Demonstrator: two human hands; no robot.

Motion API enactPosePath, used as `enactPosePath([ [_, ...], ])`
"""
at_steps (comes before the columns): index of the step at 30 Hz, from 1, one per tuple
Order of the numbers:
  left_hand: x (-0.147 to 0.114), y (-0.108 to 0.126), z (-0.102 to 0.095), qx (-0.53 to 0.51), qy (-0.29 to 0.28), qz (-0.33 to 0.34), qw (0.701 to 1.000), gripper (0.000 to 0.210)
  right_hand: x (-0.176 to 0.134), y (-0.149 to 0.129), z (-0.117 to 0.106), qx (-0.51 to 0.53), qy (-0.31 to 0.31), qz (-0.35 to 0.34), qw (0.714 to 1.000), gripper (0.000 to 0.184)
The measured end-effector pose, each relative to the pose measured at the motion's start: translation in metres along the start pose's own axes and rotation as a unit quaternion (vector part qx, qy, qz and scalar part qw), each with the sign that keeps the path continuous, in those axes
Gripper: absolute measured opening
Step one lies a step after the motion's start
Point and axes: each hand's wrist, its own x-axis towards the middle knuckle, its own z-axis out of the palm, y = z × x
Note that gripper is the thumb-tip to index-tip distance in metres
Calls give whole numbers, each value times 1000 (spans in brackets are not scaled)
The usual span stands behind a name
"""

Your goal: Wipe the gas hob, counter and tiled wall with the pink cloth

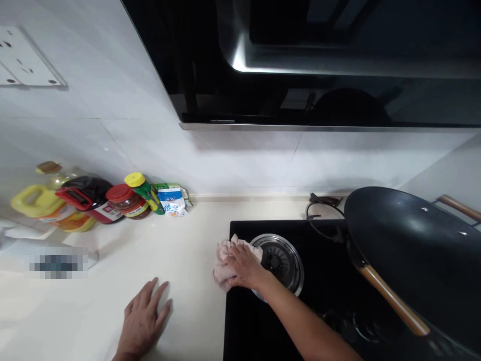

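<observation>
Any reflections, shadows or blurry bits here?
Head view: bright glare on the range hood, plus a dark round reflection, likely of the wok; head view: soft shadow beside the left hand; head view: blocky pixelation hides a patch at left.

At the far left, the dark bottle (96,200), the red-lidded jar (132,204) and the blue-white packet (172,201) carry print, too small to read.

Left hand (143,320): near left, palm down, fingers parted and pointing far. Right hand (243,265): farther off, back upward, fingers bent; bare right forearm (295,313) slanting from near right to far left.
</observation>
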Motion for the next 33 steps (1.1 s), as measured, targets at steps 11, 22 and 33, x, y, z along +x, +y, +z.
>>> enactPosePath([
  [11,2,5,-4,-5,-10,-10,1000,59,-83,-41,17,48,-11,-18,999,68],
  [22,3,7,-7,-15,-11,-4,1000,60,-198,-11,26,96,134,174,971,36],
  [33,6,9,-10,-25,-24,-18,999,64,-166,71,4,49,325,462,824,39],
])
